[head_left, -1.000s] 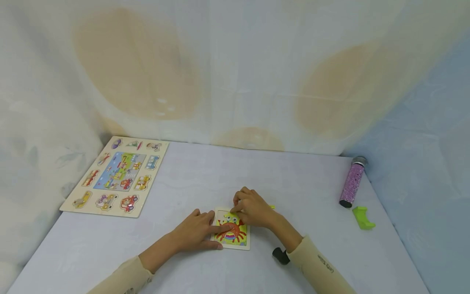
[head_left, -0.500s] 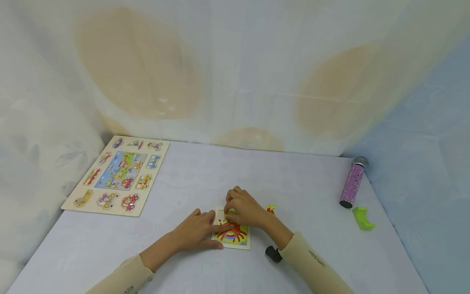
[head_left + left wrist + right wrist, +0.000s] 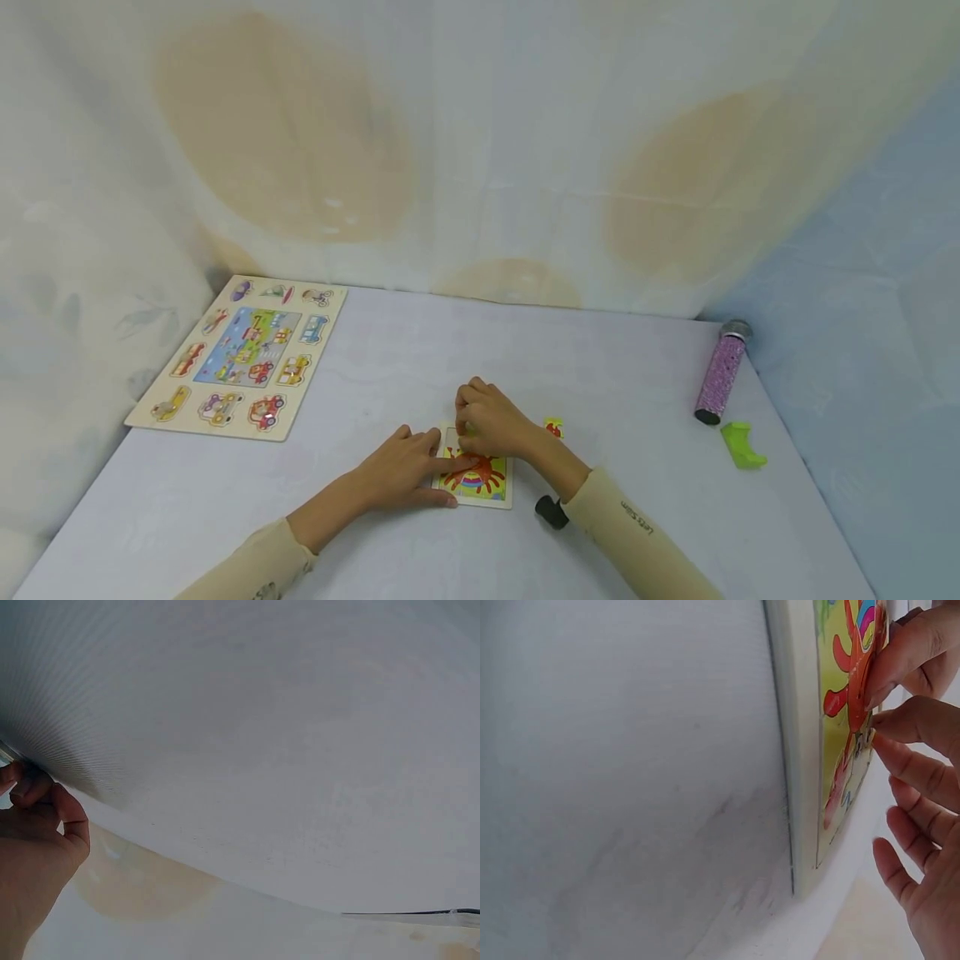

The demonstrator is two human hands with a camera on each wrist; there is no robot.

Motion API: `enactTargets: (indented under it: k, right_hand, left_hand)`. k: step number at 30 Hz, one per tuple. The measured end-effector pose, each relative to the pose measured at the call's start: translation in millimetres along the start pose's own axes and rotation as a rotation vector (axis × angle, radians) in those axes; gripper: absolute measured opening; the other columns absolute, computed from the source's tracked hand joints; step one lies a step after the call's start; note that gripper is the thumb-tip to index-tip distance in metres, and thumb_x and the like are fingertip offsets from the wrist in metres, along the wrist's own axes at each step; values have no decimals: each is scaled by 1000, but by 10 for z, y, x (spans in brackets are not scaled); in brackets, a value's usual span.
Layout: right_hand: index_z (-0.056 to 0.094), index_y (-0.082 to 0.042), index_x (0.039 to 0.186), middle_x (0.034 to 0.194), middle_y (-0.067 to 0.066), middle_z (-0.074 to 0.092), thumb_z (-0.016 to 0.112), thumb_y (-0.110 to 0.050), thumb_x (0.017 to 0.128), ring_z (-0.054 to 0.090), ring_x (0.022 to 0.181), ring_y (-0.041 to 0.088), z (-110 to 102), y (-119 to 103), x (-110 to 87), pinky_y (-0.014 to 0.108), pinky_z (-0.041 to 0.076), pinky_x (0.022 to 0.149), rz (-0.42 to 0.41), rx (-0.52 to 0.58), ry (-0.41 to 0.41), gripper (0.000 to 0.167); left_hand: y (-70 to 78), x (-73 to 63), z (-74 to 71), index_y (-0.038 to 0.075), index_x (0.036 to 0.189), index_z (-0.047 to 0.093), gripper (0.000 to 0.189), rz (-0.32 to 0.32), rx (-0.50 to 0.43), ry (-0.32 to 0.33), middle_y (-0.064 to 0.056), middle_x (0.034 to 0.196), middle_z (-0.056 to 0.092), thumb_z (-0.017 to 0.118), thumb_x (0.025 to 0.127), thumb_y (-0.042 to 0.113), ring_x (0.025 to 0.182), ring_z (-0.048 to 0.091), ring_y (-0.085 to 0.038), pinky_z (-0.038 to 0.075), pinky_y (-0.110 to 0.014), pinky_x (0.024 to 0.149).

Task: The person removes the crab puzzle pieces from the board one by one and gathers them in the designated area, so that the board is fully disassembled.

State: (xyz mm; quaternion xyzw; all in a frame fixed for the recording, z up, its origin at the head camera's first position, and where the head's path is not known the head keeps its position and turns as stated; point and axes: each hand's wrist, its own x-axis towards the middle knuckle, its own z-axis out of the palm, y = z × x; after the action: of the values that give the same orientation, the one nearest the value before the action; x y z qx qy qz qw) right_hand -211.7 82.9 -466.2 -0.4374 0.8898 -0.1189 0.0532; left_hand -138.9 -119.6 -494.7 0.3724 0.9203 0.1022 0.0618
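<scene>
A small crab jigsaw puzzle point(image 3: 486, 502) with a pale frame lies on the table in the head view. My left hand point(image 3: 397, 473) rests at its left side, the straight index finger pressing on the red crab and the thumb along the near edge. Over the puzzle's upper part, my right hand point(image 3: 491, 423) pinches a puzzle piece point(image 3: 865, 741) between thumb and index finger, mostly hidden by the fingers. Bare frame bottom shows at the upper left corner. A loose yellow and red puzzle piece point(image 3: 553, 427) lies just right of the right hand.
A larger wooden vehicle puzzle board point(image 3: 240, 358) lies at the back left. On the right are a pink glittery microphone point(image 3: 722, 375) and a bright green curved block point(image 3: 742, 446). A black cylindrical object point(image 3: 551, 512) sits beside the right sleeve. Fabric walls stand behind and at the sides.
My right hand has moved left across the top of the crab puzzle, now covering the crab's eyes, and the loose piece to its right has come into view. My left hand stays put.
</scene>
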Motion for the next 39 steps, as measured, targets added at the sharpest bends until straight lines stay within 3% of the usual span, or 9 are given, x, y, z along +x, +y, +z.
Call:
enactTargets:
  k: [10,17,22,27,32,37,39]
  right_hand:
    - [75,-17,78,101,-3,55,76,-23,81,43,98,14,17,53,-53,34,40,91,12,64,38,6]
    - [75,-17,82,104,-1,57,78,-22,83,44,102,16,11,81,-54,36,41,94,25,129,14,6]
    - [75,-16,82,104,0,58,80,-21,83,45,103,17,-13,97,-25,37,41,95,16,149,-2,7]
    - [75,-16,80,103,0,59,81,-22,82,45,103,17,-23,110,-15,38,41,95,25,193,1,9]
    - [75,-16,80,103,-1,58,81,-21,81,45,104,17,-3,139,-4,37,41,96,34,243,9,8]
    - [76,-18,80,103,-2,59,80,-21,83,45,105,17,17,186,-12,38,40,97,41,271,4,6]
    - [76,-17,82,103,-1,59,80,-21,83,44,104,17,11,209,-28,39,39,97,46,294,2,5]
  left_hand:
    - [20,3,-4,46,143,48,58,-4,-9,-14,6,95,49,57,89,65,77,38,-7,27,-29,72]
    - [14,14,-3,46,145,46,61,27,19,7,8,91,49,58,88,65,76,37,-6,25,-29,72]
    - [72,81,-36,42,145,48,66,68,94,57,8,87,52,57,86,70,76,42,-6,26,-31,75]
    - [262,236,-26,37,139,57,62,97,301,196,4,100,66,51,89,71,74,54,-12,33,-34,75]
    - [416,331,70,32,126,68,55,43,432,329,-1,96,70,55,87,69,67,60,-17,39,-35,75]
    - [481,322,131,35,129,66,54,-29,430,323,-7,106,71,55,88,68,72,64,-19,44,-39,80]
    - [492,317,141,35,131,65,54,-41,410,316,-7,102,71,54,89,67,73,64,-20,44,-40,82]
